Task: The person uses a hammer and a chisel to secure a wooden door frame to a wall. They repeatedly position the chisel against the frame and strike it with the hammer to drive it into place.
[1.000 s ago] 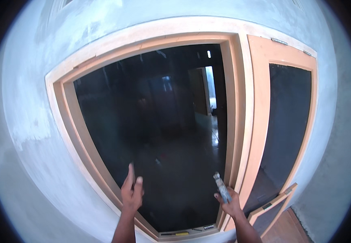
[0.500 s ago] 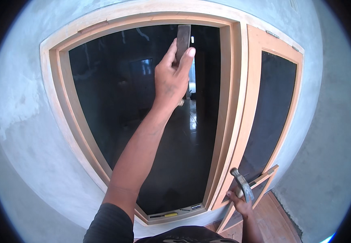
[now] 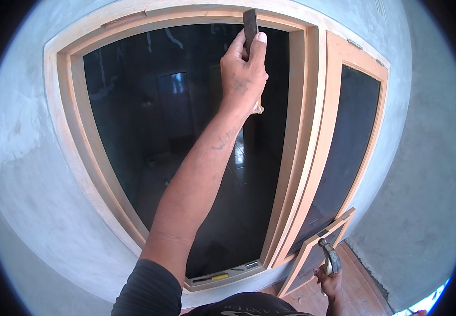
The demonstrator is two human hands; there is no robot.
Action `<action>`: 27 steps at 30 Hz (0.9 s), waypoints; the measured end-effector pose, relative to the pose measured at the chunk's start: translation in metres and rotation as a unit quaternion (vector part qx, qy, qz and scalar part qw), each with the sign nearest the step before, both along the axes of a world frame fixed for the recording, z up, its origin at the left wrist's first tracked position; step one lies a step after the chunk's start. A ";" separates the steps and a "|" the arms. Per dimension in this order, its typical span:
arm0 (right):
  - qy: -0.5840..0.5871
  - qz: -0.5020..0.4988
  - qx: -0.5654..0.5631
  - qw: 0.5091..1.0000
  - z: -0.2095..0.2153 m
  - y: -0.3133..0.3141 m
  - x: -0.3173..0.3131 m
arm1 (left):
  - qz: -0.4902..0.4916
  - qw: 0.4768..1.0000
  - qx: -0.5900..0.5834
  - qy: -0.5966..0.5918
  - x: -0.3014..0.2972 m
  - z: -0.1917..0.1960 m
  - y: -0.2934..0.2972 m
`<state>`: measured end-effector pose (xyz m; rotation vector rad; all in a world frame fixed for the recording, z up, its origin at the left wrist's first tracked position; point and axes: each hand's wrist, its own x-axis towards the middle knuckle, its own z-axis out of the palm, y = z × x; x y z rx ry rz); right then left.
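My left hand [image 3: 242, 76] is raised to the top of the wooden window frame [image 3: 314, 131], its fingers closed round a chisel [image 3: 250, 26]. The wide dark blade points upward in front of the frame's top rail. Below my fist the handle's worn end [image 3: 258, 109] sticks out. Low on the right, my right hand [image 3: 329, 283] grips a claw hammer [image 3: 333, 259] by its handle, the metal head uppermost. That hammer is well apart from the chisel, beside a small wooden sash [image 3: 305, 258] that leans below the window.
A shallow notch [image 3: 123, 20] is cut in the frame's upper left. Right of the dark pane stands a narrow glazed sash [image 3: 334, 87] with hinges [image 3: 354, 44] on its top edge. A yellow-handled tool [image 3: 220, 276] lies on the sill. Grey plastered wall [image 3: 428, 174] surrounds everything.
My left hand has moved up and slightly right with the chisel, its blade now over the top rail. My right hand has dropped lower and slightly right with the hammer.
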<state>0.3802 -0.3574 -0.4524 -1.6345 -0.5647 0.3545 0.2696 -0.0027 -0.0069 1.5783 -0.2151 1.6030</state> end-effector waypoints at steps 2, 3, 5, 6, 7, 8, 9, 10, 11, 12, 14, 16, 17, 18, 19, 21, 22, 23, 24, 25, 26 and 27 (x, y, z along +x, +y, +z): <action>0.000 0.008 -0.006 1.000 -0.003 -0.002 0.001 | 0.001 1.000 -0.005 -0.001 0.000 0.001 0.003; -0.003 0.006 -0.015 1.000 -0.004 -0.003 0.001 | 0.002 1.000 -0.010 0.001 -0.002 0.002 0.005; -0.006 0.002 -0.034 0.999 -0.004 -0.002 -0.002 | -0.002 1.000 -0.019 -0.003 -0.002 0.003 0.007; -0.007 0.003 -0.034 0.999 -0.002 -0.001 -0.004 | -0.002 1.000 -0.019 -0.002 -0.001 0.002 0.007; -0.008 0.004 -0.035 0.999 0.004 0.002 -0.009 | -0.001 1.000 -0.019 -0.002 -0.002 0.003 0.007; -0.010 0.006 -0.035 0.999 0.008 0.004 -0.012 | -0.001 1.000 -0.019 -0.003 -0.003 0.003 0.007; -0.006 0.011 -0.032 0.999 0.006 0.005 -0.012 | -0.004 1.000 -0.013 -0.003 -0.003 0.003 0.006; -0.004 0.015 -0.030 0.999 0.004 0.006 -0.013 | -0.007 1.000 -0.008 -0.003 -0.003 0.004 0.006; -0.001 0.019 -0.028 0.999 0.002 0.007 -0.013 | -0.011 1.000 -0.003 -0.004 -0.003 0.004 0.006; 0.001 0.020 -0.031 0.999 0.001 0.009 -0.013 | -0.011 1.000 -0.003 0.001 -0.003 0.005 0.006; 0.003 0.025 -0.038 0.999 0.000 0.012 -0.014 | -0.009 1.000 -0.003 0.012 -0.005 0.007 0.005; -0.007 0.026 -0.056 0.998 -0.002 0.013 -0.015 | -0.017 1.000 -0.003 0.011 -0.005 0.007 0.004; -0.012 0.027 -0.066 0.997 -0.002 0.013 -0.015 | -0.022 1.000 -0.003 0.011 -0.005 0.007 0.004; -0.015 0.028 -0.068 0.997 -0.005 0.013 -0.014 | -0.019 1.000 -0.006 0.009 -0.005 0.007 0.004; -0.018 0.029 -0.070 0.997 -0.008 0.013 -0.012 | -0.017 1.000 -0.009 0.007 -0.004 0.007 0.003; -0.022 0.031 -0.075 0.996 -0.010 0.013 -0.011 | -0.017 1.000 -0.011 0.003 -0.004 0.007 0.004; -0.023 0.032 -0.078 0.996 -0.010 0.013 -0.012 | -0.020 1.000 -0.011 0.001 -0.004 0.007 0.005; -0.023 0.033 -0.082 0.996 -0.011 0.013 -0.012 | -0.023 1.000 -0.010 0.000 -0.003 0.008 0.005; -0.022 0.036 -0.076 0.996 -0.013 0.013 -0.012 | -0.025 1.000 -0.009 0.001 -0.003 0.008 0.006; -0.021 0.040 -0.071 0.996 -0.015 0.013 -0.011 | -0.026 1.000 -0.008 0.003 -0.003 0.008 0.006; -0.021 0.045 -0.066 0.997 -0.016 0.013 -0.011 | -0.028 1.000 -0.007 0.005 -0.003 0.008 0.007; -0.016 0.044 -0.069 0.997 -0.016 0.013 -0.011 | -0.029 1.000 -0.008 0.004 -0.003 0.008 0.007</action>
